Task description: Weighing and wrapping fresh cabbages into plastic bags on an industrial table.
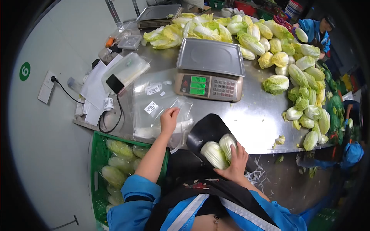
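My left hand (170,119) is over the clear plastic bags, its fingertips pinched together on the skewed top bag (183,111). Two trimmed napa cabbages, one on the left (214,154) and one on the right (227,143), lie side by side in a curved black plastic scoop (206,128) at the table's front edge. My right hand (237,161) spans both heads from the right, thumb at their lower ends. Beyond the scoop stands a digital scale (209,85) with lit green displays and a bare metal pan (210,55).
Many loose napa cabbages (299,75) cover the right side of the steel table (254,109), with leaves (164,36) behind the scale. A phone (115,84), papers and cable lie left. Bagged cabbages fill a green crate (95,173) below. A co-worker (316,31) is at far right.
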Tool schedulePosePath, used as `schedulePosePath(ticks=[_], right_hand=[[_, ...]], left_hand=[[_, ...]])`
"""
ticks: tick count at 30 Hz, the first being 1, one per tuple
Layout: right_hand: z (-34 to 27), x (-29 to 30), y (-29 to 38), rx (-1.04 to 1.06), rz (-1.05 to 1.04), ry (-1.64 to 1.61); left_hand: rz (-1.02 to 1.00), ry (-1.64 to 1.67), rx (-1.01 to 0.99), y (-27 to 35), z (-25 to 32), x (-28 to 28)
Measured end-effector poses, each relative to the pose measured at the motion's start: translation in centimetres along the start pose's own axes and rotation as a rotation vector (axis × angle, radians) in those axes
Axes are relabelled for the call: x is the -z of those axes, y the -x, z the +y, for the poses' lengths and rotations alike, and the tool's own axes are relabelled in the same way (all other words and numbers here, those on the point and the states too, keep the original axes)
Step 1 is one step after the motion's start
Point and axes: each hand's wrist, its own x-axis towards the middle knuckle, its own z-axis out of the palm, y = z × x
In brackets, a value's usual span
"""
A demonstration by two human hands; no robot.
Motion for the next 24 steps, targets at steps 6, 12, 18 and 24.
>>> schedulePosePath(ticks=[6,12,18,24], right_hand=[[-1.9,-0.1,-1.5,-0.012,-0.051,-0.041],[-3.4,-0.7,-5.1,-0.04,-0.131,0.007],[-5.8,-2.7,-10.8,-0.066,-0.318,0.047],[-2.2,-1.2,-6.6,-0.118,-0.185,0.021]], left_hand=[[-0.413,-0.697,-0.012,1.2,-4.1,2.7],[-0.65,-1.051,-0.268,2.7,-1.5,5.3],[-0.735,-0.983,-0.042,1.0,3.3,12.2],[0.205,-0.489,-0.424,-1.0,4.4,10.4]])
